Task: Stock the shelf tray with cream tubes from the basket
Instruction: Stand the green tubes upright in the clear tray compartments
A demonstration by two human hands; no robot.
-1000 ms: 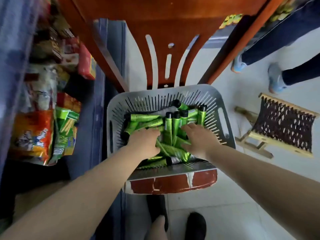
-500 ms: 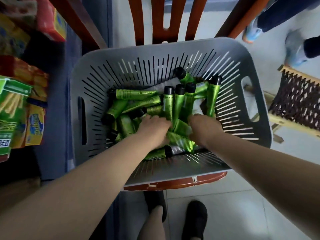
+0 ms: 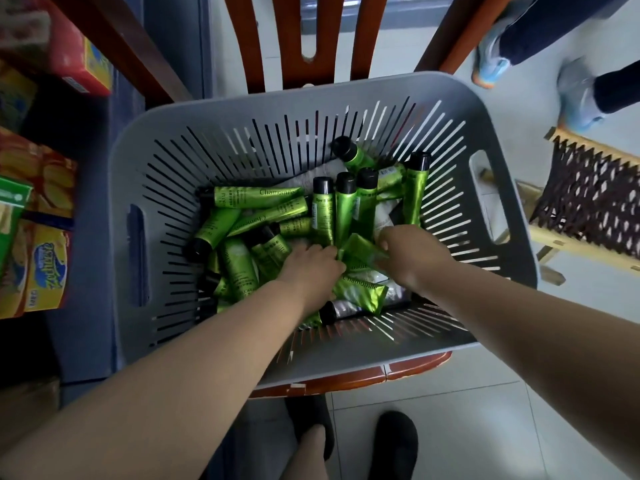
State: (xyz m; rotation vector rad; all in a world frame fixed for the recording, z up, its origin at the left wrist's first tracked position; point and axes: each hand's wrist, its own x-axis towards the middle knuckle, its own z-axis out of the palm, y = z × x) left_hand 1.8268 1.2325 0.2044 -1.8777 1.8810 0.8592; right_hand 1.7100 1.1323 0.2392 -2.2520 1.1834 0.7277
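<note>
A grey slotted basket sits on a red-brown wooden chair and holds several green cream tubes with black caps, lying and leaning in a heap. Both my hands reach down into the heap. My left hand has its fingers curled into the bottom ends of the upright tubes in the middle. My right hand curls its fingers over the flat crimped end of a tube beside it. The fingertips of both hands are hidden among the tubes. No shelf tray is in view.
Shelf goods, orange and yellow snack boxes, stand at the left edge. A small woven stool stands on the tiled floor at the right. Another person's shoes are at the upper right. My own feet are below the chair seat.
The camera has come closer to the basket, which now fills the view. Both hands stay in the heap; the right hand has closed in on the tube ends in the middle.
</note>
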